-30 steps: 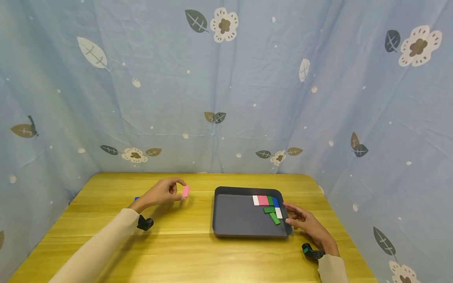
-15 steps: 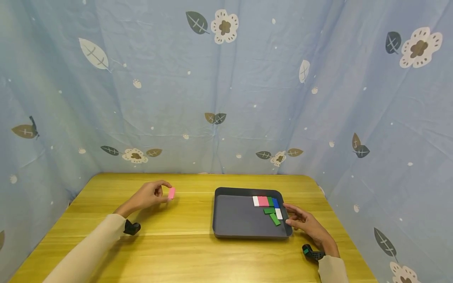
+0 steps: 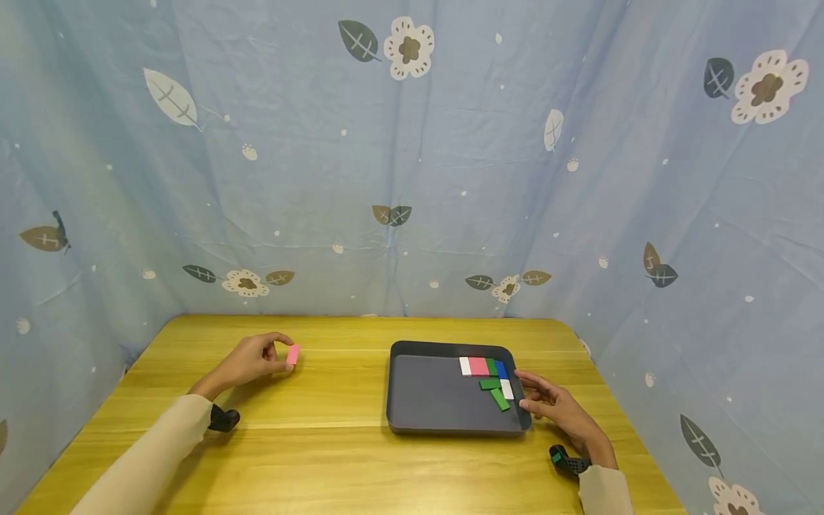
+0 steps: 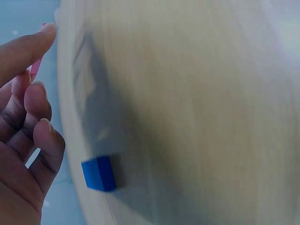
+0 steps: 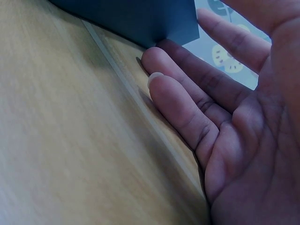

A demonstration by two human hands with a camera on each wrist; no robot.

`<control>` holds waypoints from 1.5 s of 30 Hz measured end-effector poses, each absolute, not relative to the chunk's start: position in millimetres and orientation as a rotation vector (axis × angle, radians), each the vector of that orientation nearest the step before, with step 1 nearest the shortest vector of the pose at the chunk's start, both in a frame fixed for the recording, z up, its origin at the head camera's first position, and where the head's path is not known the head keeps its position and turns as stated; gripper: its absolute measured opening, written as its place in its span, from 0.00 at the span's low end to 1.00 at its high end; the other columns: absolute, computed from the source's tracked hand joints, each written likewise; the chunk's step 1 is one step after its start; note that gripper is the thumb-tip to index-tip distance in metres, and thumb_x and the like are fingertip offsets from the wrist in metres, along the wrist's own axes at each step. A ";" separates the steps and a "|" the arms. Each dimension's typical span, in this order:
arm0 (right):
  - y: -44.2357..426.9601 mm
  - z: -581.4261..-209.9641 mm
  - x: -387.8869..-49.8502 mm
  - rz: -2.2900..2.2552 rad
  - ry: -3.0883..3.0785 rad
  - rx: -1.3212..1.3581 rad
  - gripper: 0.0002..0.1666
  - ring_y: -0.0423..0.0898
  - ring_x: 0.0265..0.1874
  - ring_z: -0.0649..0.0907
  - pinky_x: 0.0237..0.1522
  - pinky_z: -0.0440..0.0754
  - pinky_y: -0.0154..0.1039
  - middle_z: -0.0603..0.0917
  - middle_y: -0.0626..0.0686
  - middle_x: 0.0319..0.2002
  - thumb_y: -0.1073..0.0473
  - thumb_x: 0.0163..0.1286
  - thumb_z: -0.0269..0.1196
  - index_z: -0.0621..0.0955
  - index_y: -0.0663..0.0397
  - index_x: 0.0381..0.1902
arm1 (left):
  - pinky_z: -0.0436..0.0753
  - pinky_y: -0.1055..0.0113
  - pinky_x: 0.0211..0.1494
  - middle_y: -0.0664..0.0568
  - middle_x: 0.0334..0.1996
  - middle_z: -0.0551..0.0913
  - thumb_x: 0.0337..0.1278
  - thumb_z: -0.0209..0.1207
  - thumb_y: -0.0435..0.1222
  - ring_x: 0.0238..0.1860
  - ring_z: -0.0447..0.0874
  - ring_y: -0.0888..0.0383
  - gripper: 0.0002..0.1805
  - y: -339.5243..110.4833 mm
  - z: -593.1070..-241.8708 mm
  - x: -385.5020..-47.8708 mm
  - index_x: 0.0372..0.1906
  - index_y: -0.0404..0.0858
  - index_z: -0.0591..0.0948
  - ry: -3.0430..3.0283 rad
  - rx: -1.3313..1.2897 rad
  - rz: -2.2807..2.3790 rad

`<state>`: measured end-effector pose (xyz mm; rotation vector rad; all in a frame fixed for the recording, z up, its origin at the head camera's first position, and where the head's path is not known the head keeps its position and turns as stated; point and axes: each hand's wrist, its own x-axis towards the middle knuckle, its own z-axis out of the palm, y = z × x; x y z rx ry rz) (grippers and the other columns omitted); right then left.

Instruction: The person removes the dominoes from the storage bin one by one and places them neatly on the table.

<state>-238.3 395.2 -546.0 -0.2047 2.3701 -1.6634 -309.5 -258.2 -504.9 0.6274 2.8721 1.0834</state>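
Pink block (image 3: 292, 355) pinched in left hand (image 3: 247, 363), above left part of table (image 3: 335, 465).
Left thumb and a fingertip clamped on it, partly hiding it in the wrist view; blue block (image 4: 99, 174) on the table near that hand. Right hand (image 3: 560, 411): fingers and thumb apart, at right wall of dark tray (image 3: 425, 400); white, pink, green, blue pieces (image 3: 478, 366) in tray's far-right area, two green ones askew.

The left sleeve (image 3: 146, 456) and right sleeve (image 3: 605, 490) were plain cream and reached the wrists. The left wrist device (image 3: 223, 419) was black with a rounded end; the right wrist device (image 3: 573, 465), also black, bore a green patch (image 3: 556, 456) and a dotted surface.
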 end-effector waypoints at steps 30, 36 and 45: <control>393.8 -543.5 -233.8 -1.666 2.378 -0.201 0.37 0.57 0.52 0.79 0.40 0.79 0.42 0.71 0.57 0.71 0.53 0.74 0.67 0.69 0.38 0.77 | 0.64 0.67 0.27 0.55 0.20 0.70 0.55 0.75 0.42 0.20 0.64 0.60 0.25 -297.5 -515.4 -307.1 0.56 0.35 0.84 2.895 0.502 0.939; 395.1 -543.7 -234.6 -1.674 2.366 -0.230 0.37 0.56 0.52 0.79 0.42 0.81 0.43 0.71 0.57 0.71 0.54 0.74 0.67 0.69 0.38 0.78 | 0.64 0.66 0.28 0.54 0.21 0.70 0.55 0.75 0.42 0.21 0.64 0.59 0.26 -299.9 -514.0 -307.0 0.55 0.33 0.84 2.874 0.508 0.937; 393.9 -544.8 -233.0 -1.673 2.374 -0.216 0.37 0.56 0.51 0.79 0.41 0.80 0.42 0.71 0.57 0.71 0.54 0.74 0.67 0.69 0.38 0.77 | 0.64 0.66 0.28 0.54 0.22 0.70 0.55 0.76 0.43 0.22 0.65 0.57 0.27 -298.1 -514.7 -305.2 0.55 0.33 0.84 2.871 0.486 0.916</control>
